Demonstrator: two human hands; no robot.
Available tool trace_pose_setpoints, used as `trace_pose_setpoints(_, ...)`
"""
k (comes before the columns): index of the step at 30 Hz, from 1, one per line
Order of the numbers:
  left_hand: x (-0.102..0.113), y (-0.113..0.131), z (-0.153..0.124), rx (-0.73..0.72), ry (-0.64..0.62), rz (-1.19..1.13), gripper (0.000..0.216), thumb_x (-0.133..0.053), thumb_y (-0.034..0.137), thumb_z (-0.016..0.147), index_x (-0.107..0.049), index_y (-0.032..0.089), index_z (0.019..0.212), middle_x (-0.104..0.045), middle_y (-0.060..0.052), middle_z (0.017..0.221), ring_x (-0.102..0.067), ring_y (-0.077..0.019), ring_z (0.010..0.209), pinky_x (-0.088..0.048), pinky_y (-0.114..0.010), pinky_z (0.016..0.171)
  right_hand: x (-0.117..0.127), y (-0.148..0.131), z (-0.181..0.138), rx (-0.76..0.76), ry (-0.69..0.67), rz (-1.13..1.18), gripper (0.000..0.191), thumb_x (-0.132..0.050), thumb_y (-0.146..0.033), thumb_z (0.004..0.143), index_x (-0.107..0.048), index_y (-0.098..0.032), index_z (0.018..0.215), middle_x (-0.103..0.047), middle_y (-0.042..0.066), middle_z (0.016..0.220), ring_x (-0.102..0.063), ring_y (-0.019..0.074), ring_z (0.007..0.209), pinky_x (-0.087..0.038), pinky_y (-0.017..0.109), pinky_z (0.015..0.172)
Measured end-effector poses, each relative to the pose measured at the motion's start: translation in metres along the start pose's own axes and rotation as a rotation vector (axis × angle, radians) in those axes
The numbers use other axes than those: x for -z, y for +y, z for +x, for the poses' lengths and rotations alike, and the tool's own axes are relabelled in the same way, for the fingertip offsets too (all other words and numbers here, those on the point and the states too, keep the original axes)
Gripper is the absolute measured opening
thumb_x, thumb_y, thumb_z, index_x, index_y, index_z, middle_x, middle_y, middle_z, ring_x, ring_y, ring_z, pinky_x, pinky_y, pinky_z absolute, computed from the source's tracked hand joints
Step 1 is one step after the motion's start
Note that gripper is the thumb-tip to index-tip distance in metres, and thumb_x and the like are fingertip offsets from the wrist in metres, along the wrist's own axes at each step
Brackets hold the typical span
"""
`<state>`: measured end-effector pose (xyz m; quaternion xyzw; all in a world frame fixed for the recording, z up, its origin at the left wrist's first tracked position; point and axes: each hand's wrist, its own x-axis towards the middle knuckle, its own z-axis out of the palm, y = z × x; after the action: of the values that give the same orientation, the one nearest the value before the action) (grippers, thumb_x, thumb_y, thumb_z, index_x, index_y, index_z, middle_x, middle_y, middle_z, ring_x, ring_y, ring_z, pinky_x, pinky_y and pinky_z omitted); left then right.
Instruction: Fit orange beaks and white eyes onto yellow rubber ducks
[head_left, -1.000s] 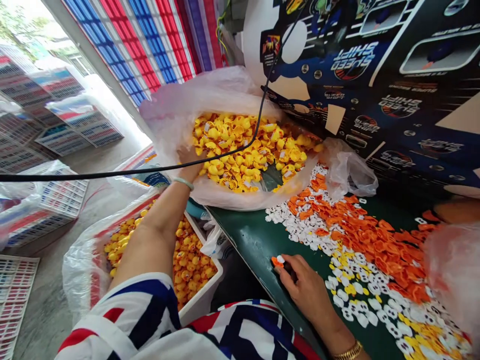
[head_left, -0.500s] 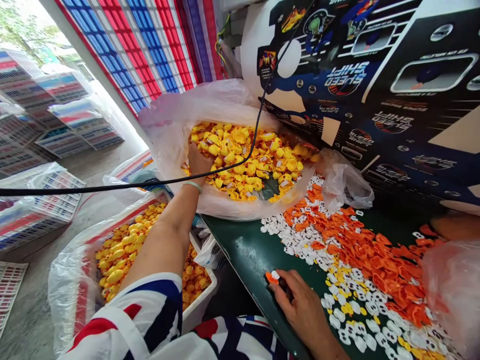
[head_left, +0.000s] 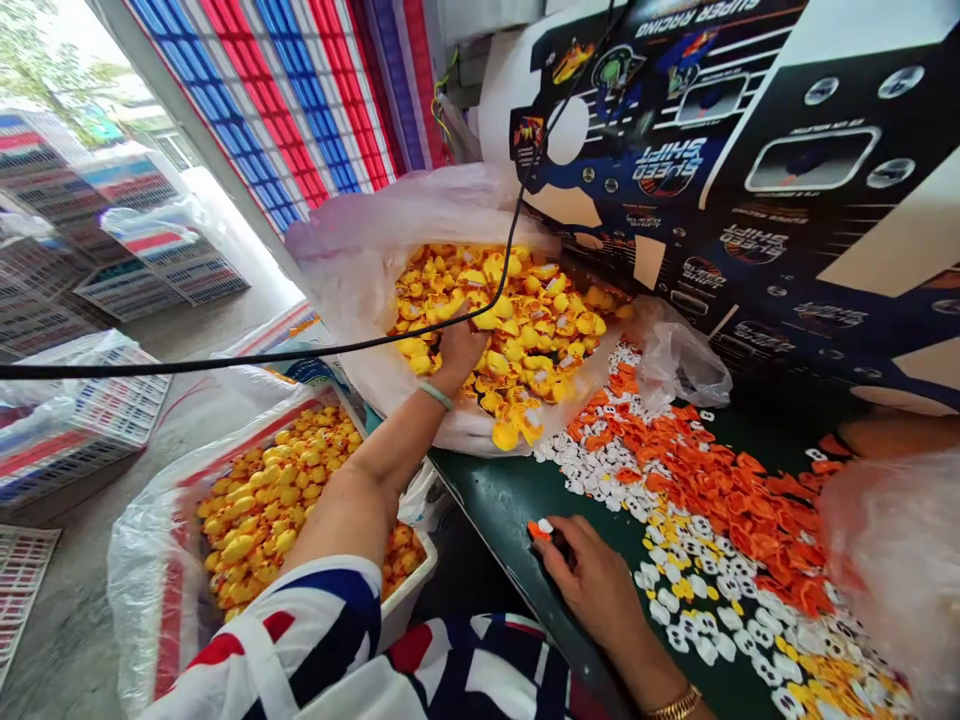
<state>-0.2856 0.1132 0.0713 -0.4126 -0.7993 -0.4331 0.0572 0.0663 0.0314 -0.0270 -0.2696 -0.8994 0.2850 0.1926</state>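
My left hand (head_left: 463, 348) reaches into a clear plastic bag (head_left: 367, 270) and touches a heap of yellow toy-duck shell pieces (head_left: 540, 290). The black cable and the yellow pieces hide much of its fingers, so I cannot tell whether it grips one. Several pieces lie at the bag's near lip, including a bright yellow one (head_left: 505, 433). Low over the green tabletop (head_left: 487, 500), my right hand (head_left: 592, 575) is closed, with thumb and forefinger pinching a small orange piece (head_left: 535, 531) and a white piece (head_left: 544, 526) together.
Orange bill-shaped pieces (head_left: 712, 490) and white eye pieces (head_left: 585, 470) spread across the table. At left stands a lined crate (head_left: 169, 560) of yellow ducks (head_left: 277, 490). A black cable (head_left: 300, 355) crosses in front. Printed cardboard (head_left: 675, 200) stands behind; another person's arm (head_left: 892, 437) shows at right.
My left hand has moved right and nearer within the bag. Yellow pieces have shifted toward the near lip, some onto it. My right hand keeps its pinch on the orange and white pieces.
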Motion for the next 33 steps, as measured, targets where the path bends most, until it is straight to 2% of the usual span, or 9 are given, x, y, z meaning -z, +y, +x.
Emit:
trace_pose_setpoints(3,-0.008,0.016,-0.009,-0.056,-0.003,0.063,0.057,-0.065,0.02,0.08,-0.052,0.016,0.135,-0.059,-0.016,0.135,-0.051,-0.0329,0.127,-0.04,-0.043,0.104,-0.001,0.0,0.0,-0.002,0.002,-0.001,0.031,-0.047,-0.048,0.098,-0.062,-0.024,0.108,-0.066,0.004,0.087,-0.067,0.0189,0.071,-0.05,0.028,0.058)
trace_pose_setpoints(9,-0.021,0.051,-0.025,-0.416,-0.269,0.11,0.067,-0.062,0.022,0.08,-0.045,0.011,0.144,-0.059,-0.019,0.134,-0.05,-0.0354,0.126,-0.036,-0.047,0.108,-0.002,0.0,-0.004,-0.01,0.023,-0.008,0.033,-0.048,-0.048,0.098,-0.064,-0.021,0.109,-0.066,0.005,0.087,-0.066,0.0178,0.07,-0.05,0.028,0.059)
trace_pose_setpoints(15,0.008,0.076,-0.046,-0.643,-0.565,0.013,0.052,-0.062,0.029,0.084,-0.055,0.023,0.135,-0.057,-0.01,0.139,-0.049,-0.0298,0.129,-0.027,-0.046,0.114,0.002,-0.001,-0.007,-0.012,0.022,0.031,0.032,-0.049,-0.046,0.098,-0.064,-0.02,0.11,-0.065,0.004,0.087,-0.064,0.0164,0.07,-0.049,0.027,0.062)
trace_pose_setpoints(18,0.032,0.073,-0.073,-0.637,-0.569,0.057,0.033,-0.051,0.032,0.092,-0.066,0.025,0.121,-0.066,-0.01,0.12,-0.056,-0.0284,0.117,-0.034,-0.046,0.106,0.004,-0.001,-0.007,-0.03,0.024,0.037,0.032,-0.05,-0.046,0.097,-0.064,-0.021,0.11,-0.065,0.004,0.086,-0.064,0.0162,0.071,-0.049,0.027,0.062)
trace_pose_setpoints(21,0.039,0.054,-0.11,-0.613,-0.566,0.164,0.039,-0.055,0.05,0.089,-0.07,0.022,0.113,-0.067,-0.014,0.102,-0.059,-0.031,0.102,-0.041,-0.045,0.095,0.003,-0.002,-0.006,-0.036,0.016,0.024,0.03,-0.051,-0.045,0.096,-0.065,-0.021,0.109,-0.065,0.004,0.087,-0.063,0.0157,0.07,-0.049,0.027,0.064)
trace_pose_setpoints(25,0.028,0.028,-0.146,-0.506,-0.496,0.183,0.048,-0.06,0.051,0.087,-0.064,0.018,0.121,-0.065,-0.017,0.106,-0.059,-0.0324,0.101,-0.044,-0.044,0.091,0.003,-0.004,-0.006,-0.041,0.004,0.096,0.028,-0.054,-0.042,0.094,-0.065,-0.021,0.108,-0.065,0.003,0.088,-0.062,0.0151,0.071,-0.049,0.028,0.066)
trace_pose_setpoints(29,0.034,0.033,-0.155,-0.413,-0.411,-0.056,0.041,-0.064,0.038,0.086,-0.063,0.022,0.123,-0.064,-0.014,0.114,-0.058,-0.0299,0.11,-0.043,-0.043,0.097,0.015,-0.004,-0.003,-0.15,0.144,0.432,0.031,-0.057,-0.045,0.092,-0.066,-0.021,0.108,-0.065,0.004,0.088,-0.063,0.0157,0.073,-0.054,0.029,0.067)
trace_pose_setpoints(31,0.042,0.045,-0.159,-0.42,-0.523,-0.256,0.042,-0.069,0.035,0.082,-0.064,0.025,0.123,-0.064,-0.012,0.117,-0.058,-0.0281,0.112,-0.044,-0.042,0.099,0.027,-0.004,0.001,-0.246,0.298,0.586,0.036,-0.057,-0.048,0.091,-0.064,-0.021,0.113,-0.067,0.006,0.095,-0.065,0.0161,0.073,-0.056,0.03,0.065)
trace_pose_setpoints(33,0.045,0.058,-0.169,-0.396,-0.738,-0.463,0.043,-0.074,0.034,0.077,-0.067,0.029,0.12,-0.065,-0.009,0.116,-0.059,-0.0276,0.111,-0.044,-0.041,0.1,0.041,-0.002,0.004,-0.303,0.442,0.643,0.039,-0.059,-0.049,0.089,-0.063,-0.022,0.117,-0.067,0.008,0.105,-0.066,0.0165,0.076,-0.058,0.033,0.068)
